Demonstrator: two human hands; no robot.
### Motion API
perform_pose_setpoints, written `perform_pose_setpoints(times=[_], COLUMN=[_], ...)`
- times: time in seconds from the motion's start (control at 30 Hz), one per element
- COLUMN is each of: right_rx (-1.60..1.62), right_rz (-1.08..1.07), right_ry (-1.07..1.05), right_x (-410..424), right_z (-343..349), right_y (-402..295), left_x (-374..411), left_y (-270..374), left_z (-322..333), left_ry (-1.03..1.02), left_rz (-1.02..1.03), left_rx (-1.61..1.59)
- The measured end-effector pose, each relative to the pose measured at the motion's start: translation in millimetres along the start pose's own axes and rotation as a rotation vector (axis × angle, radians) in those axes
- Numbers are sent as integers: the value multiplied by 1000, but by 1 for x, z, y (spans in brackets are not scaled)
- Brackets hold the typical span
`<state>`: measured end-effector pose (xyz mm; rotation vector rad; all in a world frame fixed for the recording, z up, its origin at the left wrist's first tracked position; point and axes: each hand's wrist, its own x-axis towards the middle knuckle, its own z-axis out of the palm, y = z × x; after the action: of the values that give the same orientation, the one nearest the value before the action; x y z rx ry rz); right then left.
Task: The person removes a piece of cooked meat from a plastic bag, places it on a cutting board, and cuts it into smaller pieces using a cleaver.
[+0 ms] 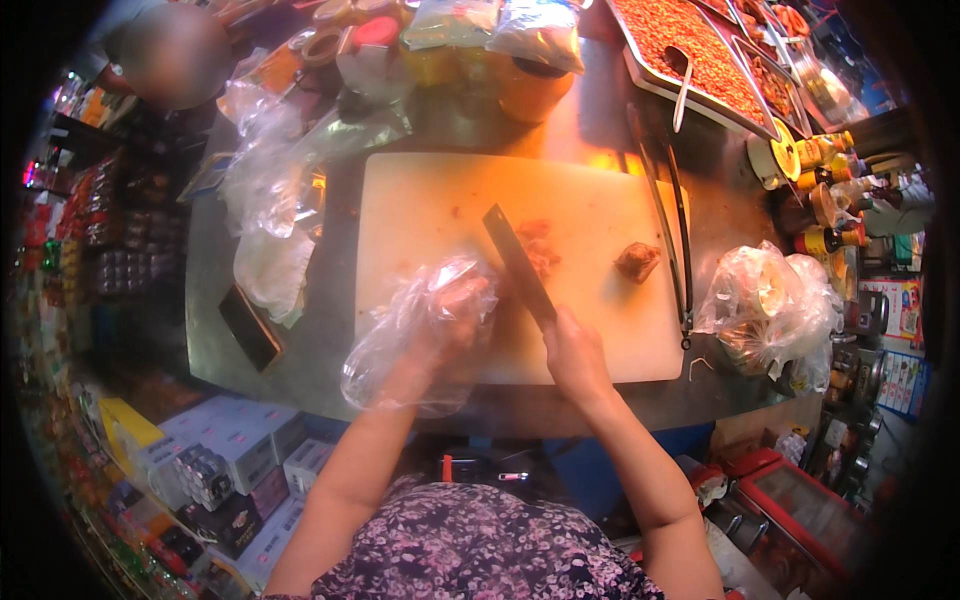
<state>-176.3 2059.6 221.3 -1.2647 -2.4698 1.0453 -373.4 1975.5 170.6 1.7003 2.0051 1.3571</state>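
Observation:
A cleaver (519, 262) is held by its handle in my right hand (576, 356), its blade slanting up and left over a white cutting board (420, 195). Sliced meat (537, 244) lies on the board just right of the blade. My left hand (457, 304) is inside a clear plastic bag (382, 356), left of the cleaver; the crinkled plastic hides its fingers and whether it grips anything. A browned chunk of meat (637, 262) sits apart near the board's right side.
Long black tongs (679, 247) lie across the board's right edge. Bagged items (772, 307) stand further right, a phone (250, 328) and plastic bags (262, 172) at left. Behind are an orange-brown tub (531, 94) and a tray of peanuts (694, 56) with a ladle (682, 86). A person (112, 45) is at upper left.

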Motion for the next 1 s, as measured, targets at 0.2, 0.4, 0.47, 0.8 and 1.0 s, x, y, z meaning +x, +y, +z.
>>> perform_pose_setpoints(times=[0.2,0.4,0.47,0.8,1.0], right_rx=[74,-28,-21,212,-5], right_rz=[18,59,70,-11,161], right_ry=[-10,-121,-145,-27,-225], right_x=[-13,-30,-31,18,-30], right_z=[-33,-40,-42,-22,-36], right_y=[-28,-29,-26,-38,-26], left_x=[16,24,28,14,20], left_y=[13,26,36,19,32], left_z=[-8,-11,-14,-6,-14], left_ry=[-74,-64,-77,-135,-57], left_rz=[13,44,5,-35,-34], left_rx=[-91,-36,3,161,148])
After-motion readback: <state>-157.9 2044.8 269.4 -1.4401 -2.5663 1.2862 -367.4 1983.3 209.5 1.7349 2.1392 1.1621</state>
